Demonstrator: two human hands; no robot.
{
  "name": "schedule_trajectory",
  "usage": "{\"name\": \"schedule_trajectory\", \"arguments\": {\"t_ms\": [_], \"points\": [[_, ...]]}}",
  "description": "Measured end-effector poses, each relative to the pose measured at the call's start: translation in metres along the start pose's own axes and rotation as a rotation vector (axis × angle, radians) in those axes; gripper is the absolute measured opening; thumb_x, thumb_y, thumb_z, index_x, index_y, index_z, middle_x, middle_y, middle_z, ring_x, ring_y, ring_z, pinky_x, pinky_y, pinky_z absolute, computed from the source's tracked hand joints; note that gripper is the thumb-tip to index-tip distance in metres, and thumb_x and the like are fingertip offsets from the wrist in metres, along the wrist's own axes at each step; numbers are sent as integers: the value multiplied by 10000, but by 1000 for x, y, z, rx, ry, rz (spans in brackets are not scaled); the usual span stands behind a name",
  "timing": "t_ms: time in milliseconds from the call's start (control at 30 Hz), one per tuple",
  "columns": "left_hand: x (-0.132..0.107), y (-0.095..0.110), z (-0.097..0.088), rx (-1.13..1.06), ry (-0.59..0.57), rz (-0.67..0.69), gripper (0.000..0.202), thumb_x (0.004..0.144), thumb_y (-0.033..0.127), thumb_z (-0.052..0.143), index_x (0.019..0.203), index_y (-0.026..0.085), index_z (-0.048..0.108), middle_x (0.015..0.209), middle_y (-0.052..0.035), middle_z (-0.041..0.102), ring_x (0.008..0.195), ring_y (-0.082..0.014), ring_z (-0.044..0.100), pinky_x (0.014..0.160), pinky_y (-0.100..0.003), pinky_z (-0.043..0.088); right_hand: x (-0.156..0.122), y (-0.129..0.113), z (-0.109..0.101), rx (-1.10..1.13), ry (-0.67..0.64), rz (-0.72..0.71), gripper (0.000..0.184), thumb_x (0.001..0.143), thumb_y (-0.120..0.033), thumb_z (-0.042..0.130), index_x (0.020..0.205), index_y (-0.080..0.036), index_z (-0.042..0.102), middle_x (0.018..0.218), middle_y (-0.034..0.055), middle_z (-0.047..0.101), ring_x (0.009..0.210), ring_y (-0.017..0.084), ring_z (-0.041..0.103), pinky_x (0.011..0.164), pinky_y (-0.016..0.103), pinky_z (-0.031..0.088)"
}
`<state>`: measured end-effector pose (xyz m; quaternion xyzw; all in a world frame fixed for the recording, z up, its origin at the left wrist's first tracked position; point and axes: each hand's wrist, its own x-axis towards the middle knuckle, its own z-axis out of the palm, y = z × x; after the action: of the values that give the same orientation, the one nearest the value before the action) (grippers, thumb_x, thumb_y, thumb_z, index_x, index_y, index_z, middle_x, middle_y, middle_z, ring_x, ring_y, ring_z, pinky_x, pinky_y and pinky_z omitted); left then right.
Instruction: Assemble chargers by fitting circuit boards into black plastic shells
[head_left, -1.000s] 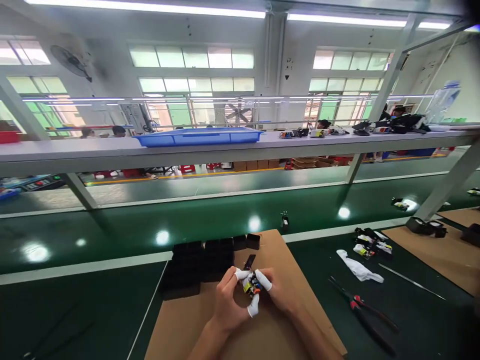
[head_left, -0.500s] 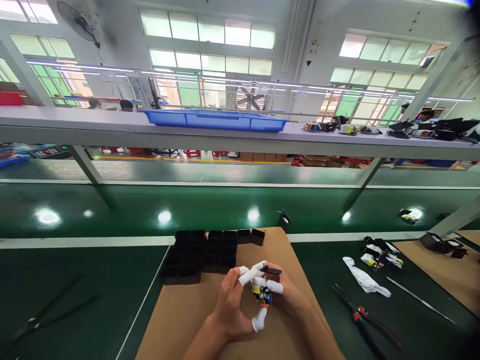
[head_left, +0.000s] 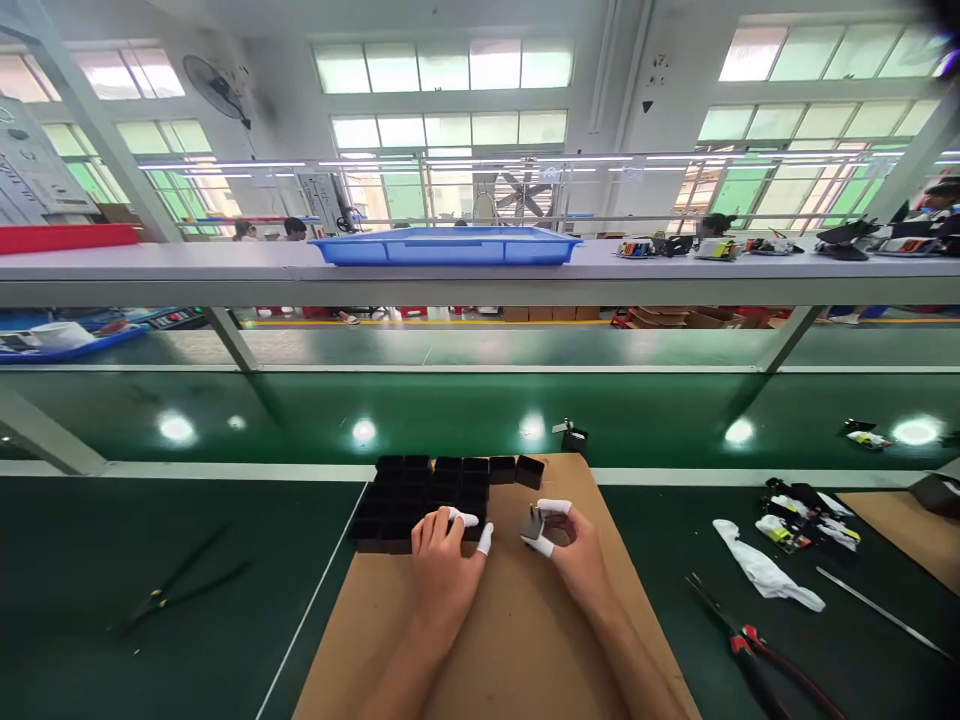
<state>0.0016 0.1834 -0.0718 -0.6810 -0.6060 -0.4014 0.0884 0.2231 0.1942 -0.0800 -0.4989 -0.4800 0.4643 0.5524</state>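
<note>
My right hand (head_left: 577,550) pinches a small dark grey plug piece with upright metal pins (head_left: 533,522) between white-covered fingertips, above the cardboard sheet (head_left: 517,630). Any circuit board under that piece is hidden from view. To its left, my left hand (head_left: 448,555) reaches to the near right corner of a block of black open boxes (head_left: 405,495). Its thumb and index finger, both in white finger covers, close around a black box (head_left: 474,533) at that corner. The other left fingers are bare and curled.
Red-handled long-nose pliers (head_left: 739,640), a white cloth glove (head_left: 765,565), a thin metal rod (head_left: 881,608) and a pile of small electronic parts (head_left: 806,515) lie right. Dark pliers (head_left: 161,600) lie left. A blue tray (head_left: 450,247) stands on the shelf (head_left: 225,290) above.
Both hands were together on a small circuit assembly with a yellow part. They have parted: the left moved to the boxes, the right keeps the pinned piece. The view turned slightly left.
</note>
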Motion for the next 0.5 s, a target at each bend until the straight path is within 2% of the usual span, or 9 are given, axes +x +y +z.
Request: {"name": "schedule_trajectory", "arguments": {"t_ms": [133,233,300,400,500], "points": [[1,3,-2,26,-66,-4,192,791,99,721,879,269,739,1057,-79,759,1055,-335,665,996,-494,468,-4,-4,1,-139,-16,-43,534,671,-427,982,1119,-216,783,992,77,809,904,301,732,892,459,590],[4,10,-10,23,-90,-5,165,841,110,703,864,265,755,1052,-85,758,1107,-348,652,1039,-534,457,-5,-8,2,-163,-35,-75,419,680,-406,958,1016,-212,799,941,69,805,848,287,735,833,426,594],[0,17,-21,11,-99,-9,160,889,132,686,851,265,766,1117,-101,756,1182,-368,635,1068,-586,436,-5,-9,2,-156,-26,-81,420,705,-439,941,1022,-201,802,931,79,808,840,295,746,828,436,596],[-19,31,-41,-21,-109,-15,167,905,158,684,881,287,787,1277,-108,717,1259,-378,615,1063,-620,459,-6,-9,-1,-120,-6,-76,457,741,-482,912,1071,-187,800,963,101,821,885,322,766,867,472,604],[-54,46,-63,-207,-124,-107,118,967,259,662,921,287,767,1324,-108,671,1228,-324,675,1012,-537,585,-6,-6,-5,-64,9,-67,501,739,-484,910,1126,-186,797,1017,111,828,946,342,776,932,510,604]]}}
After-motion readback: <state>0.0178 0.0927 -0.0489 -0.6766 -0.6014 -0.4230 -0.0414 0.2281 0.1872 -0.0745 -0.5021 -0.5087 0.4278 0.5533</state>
